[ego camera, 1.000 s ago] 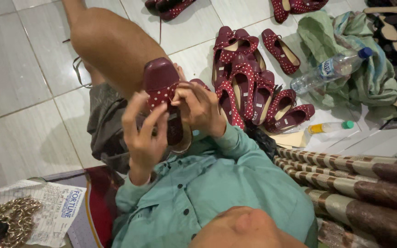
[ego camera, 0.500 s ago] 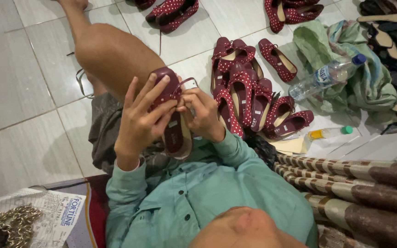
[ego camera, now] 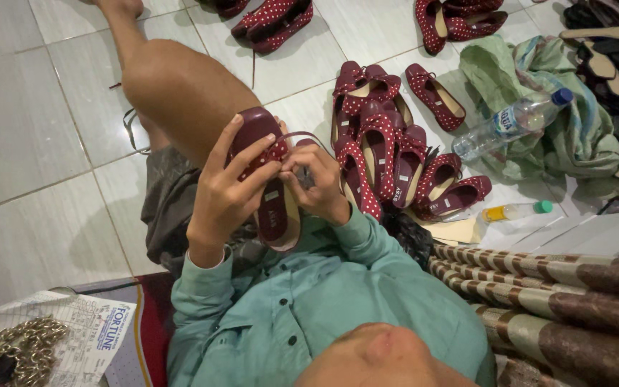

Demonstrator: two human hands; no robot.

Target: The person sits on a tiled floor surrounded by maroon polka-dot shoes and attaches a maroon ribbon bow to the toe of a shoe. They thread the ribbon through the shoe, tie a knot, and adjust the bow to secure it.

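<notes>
I hold a maroon flat shoe (ego camera: 278, 215) with white dots upright in front of my chest, toe pointing away. My left hand (ego camera: 222, 195) wraps its left side, fingers spread across the dotted toe. My right hand (ego camera: 318, 183) pinches at the shoe's upper edge, where a thin maroon strap (ego camera: 308, 135) loops out. My bare knee (ego camera: 180, 86) rises just behind the shoe. I wear a teal shirt (ego camera: 309, 315).
A row of matching dotted shoes (ego camera: 388, 158) lies on the tile floor to the right, with more pairs (ego camera: 274, 18) farther away. A plastic water bottle (ego camera: 514, 122) rests on green cloth (ego camera: 582, 136). A small yellow bottle (ego camera: 514, 211), striped fabric (ego camera: 553, 287), newspaper (ego camera: 87, 333) and a chain (ego camera: 16, 347) lie nearby.
My left hand has slid up from under the shoe and now spreads its fingers over the toe. The right hand stays at the shoe's edge.
</notes>
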